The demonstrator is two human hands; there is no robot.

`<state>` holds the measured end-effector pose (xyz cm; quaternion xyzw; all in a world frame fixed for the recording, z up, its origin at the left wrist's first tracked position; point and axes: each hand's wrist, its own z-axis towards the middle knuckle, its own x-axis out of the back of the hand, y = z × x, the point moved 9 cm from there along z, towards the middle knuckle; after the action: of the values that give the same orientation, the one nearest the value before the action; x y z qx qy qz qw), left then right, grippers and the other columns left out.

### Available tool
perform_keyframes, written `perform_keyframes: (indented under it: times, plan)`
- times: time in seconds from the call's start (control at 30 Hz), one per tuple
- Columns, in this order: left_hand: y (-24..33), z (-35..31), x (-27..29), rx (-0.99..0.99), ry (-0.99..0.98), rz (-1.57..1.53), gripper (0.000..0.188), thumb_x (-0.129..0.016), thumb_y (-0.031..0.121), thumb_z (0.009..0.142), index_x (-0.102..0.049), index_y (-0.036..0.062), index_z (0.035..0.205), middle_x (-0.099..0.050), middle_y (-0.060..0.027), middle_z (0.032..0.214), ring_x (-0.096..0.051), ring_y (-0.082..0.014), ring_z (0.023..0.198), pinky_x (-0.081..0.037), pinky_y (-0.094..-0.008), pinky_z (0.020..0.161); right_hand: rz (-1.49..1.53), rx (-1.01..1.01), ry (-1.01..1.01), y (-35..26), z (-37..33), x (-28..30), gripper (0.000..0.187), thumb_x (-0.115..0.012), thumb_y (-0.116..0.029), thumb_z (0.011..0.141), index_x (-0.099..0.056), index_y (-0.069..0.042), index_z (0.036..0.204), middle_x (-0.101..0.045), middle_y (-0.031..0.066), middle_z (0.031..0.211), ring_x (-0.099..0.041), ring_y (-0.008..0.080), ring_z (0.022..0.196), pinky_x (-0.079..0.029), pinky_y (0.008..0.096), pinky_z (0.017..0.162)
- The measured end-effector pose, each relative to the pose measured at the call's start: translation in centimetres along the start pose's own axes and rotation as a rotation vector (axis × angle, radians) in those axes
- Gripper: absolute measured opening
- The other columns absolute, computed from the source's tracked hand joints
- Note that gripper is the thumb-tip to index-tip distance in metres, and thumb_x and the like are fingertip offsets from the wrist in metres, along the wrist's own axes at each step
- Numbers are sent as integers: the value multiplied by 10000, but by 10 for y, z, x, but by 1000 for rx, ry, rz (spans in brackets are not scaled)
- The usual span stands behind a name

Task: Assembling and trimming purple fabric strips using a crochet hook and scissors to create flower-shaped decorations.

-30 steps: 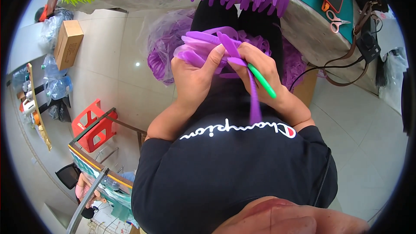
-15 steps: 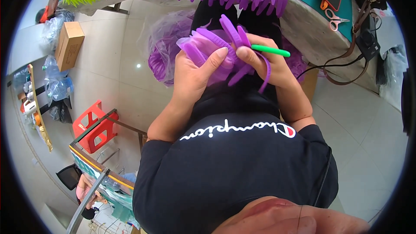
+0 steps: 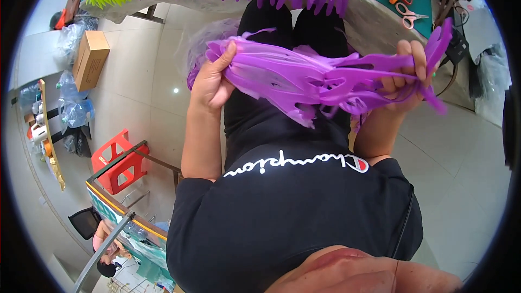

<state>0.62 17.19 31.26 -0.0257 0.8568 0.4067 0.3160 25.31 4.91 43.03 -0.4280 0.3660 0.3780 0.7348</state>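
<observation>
1. Purple sheet [image 3: 277, 70]: rubbery-looking, full of gaps, strung between both hands above the lap [image 3: 266, 19].
2. Left hand [image 3: 213, 78]: clamped on the sheet's left end, thumb uppermost.
3. Right hand [image 3: 408, 73]: fingers curled round the strips [image 3: 374, 76] at the other end.
4. Handling, judged from where I stand: light, limp, probably stretchy, hardly slippery; thin strips may tear. Soundest hold: the broader left end, or several strips gathered together.

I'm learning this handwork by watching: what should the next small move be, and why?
Probably hold the left hand firm and ease the right hand slightly outward: both grip the purple webbed sheet, and its narrow bands bunch and cross near the right hand, so a gentle pull might separate them.
</observation>
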Motion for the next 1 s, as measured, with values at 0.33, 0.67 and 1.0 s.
perform_keyframes:
  times: [0.33, 0.67, 1.0]
  plan:
    - [-22, -68, -90, 69, -242, -91, 454, -675, 20, 804, -477, 11, 1212, -588, -99, 1129, -562, -197, 1069, -437, -344, 949, -392, -324, 38, 80, -33, -23, 358, -461, -400, 945, -410, -101, 755, -346, 5, 675, -267, 56, 494, -195, 213, 421]
    - [-3, -110, -111, -362, -225, 175, 372, -674, -44, 783, -541, 12, 1126, -606, -94, 1100, -576, -182, 1038, -438, -317, 926, -605, -270, 69, 83, -58, -39, 398, -479, -421, 936, -435, -69, 756, -381, 19, 727, -338, 89, 609, -269, 224, 519]
    - [-1, -135, -113, -508, -168, 406, 371, -689, -35, 775, -559, -1, 1121, -629, -85, 1041, -600, -155, 974, -476, -293, 854, -1314, -85, -185, 69, -65, -83, 277, -562, -262, 920, -557, 12, 959, -535, 17, 797, -500, 122, 712, -404, 270, 614]
